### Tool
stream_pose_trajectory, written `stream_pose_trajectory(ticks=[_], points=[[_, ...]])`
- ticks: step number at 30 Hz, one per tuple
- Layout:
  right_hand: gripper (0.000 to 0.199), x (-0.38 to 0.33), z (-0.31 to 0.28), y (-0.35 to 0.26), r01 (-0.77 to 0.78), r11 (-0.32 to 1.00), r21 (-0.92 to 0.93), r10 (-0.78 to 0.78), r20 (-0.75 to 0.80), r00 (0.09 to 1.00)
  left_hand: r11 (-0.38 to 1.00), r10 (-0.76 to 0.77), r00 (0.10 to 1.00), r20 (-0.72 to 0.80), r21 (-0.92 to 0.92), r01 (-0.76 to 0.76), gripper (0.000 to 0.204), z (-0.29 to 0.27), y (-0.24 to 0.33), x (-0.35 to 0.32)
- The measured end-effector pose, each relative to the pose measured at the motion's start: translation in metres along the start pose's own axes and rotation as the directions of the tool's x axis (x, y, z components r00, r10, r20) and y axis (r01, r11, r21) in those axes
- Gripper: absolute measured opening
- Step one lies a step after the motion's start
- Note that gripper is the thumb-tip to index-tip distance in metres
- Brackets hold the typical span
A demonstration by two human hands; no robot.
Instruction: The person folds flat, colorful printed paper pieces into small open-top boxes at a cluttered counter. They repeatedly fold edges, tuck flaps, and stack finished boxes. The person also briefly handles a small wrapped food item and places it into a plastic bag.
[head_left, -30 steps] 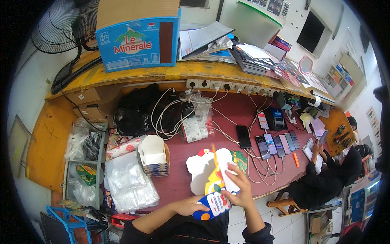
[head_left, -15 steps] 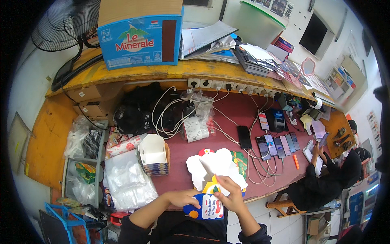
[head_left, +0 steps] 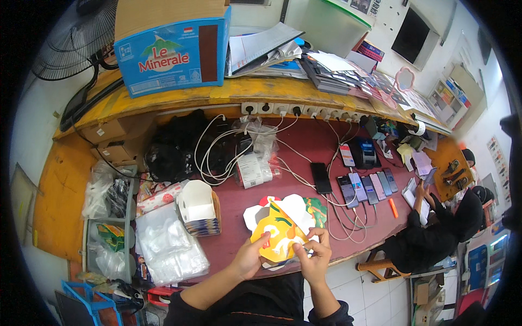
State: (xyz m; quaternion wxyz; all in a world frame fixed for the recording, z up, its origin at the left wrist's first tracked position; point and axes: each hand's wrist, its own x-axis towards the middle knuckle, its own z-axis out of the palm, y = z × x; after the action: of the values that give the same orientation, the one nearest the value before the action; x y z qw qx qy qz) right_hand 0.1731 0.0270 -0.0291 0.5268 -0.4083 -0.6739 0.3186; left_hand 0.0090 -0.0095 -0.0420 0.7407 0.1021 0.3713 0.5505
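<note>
Between my two hands is a small printed paper food box (head_left: 277, 225), partly folded, its yellow side with green and white shapes facing up. My left hand (head_left: 253, 256) pinches its left edge, thumb on top. On the right edge, my right hand (head_left: 314, 254) grips it with thumb and fingers. Beneath and behind it lie flat white scalloped box blanks (head_left: 302, 209) on the dark red table (head_left: 234, 244), with a green printed piece (head_left: 316, 211) showing at their right. Left of these stands a nested stack of folded white boxes (head_left: 197, 202) with blue printed sides.
Clear plastic bags (head_left: 168, 244) lie at the left, beside a grey bin (head_left: 130, 239). White cables (head_left: 217, 157) run from a socket strip to several phones (head_left: 375, 187) at the right. A co-worker in black (head_left: 457, 228) sits there. A blue carton (head_left: 171, 57) stands on the shelf.
The box in my hands has turned from its blue printed side to its yellow side and risen away from me. My right hand has shifted to its right edge. The view has swung slightly.
</note>
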Motion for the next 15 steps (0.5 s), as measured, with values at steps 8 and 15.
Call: stream_pose_trajectory(ticks=[8, 15], points=[[0.020, -0.011, 0.013, 0.007, 0.034, 0.999, 0.036, -0.035, 0.024, 0.999, 0.991, 0.125, 0.976, 0.179, 0.028, -0.132, 0.039, -0.007, -0.023, -0.005], [0.046, -0.004, 0.001, 0.007, -0.151, 0.934, 0.323, 0.072, 0.243, 0.967, 0.901, 0.073, 0.819, 0.569, -0.390, 0.191, 0.066, -0.035, -0.023, 0.006]])
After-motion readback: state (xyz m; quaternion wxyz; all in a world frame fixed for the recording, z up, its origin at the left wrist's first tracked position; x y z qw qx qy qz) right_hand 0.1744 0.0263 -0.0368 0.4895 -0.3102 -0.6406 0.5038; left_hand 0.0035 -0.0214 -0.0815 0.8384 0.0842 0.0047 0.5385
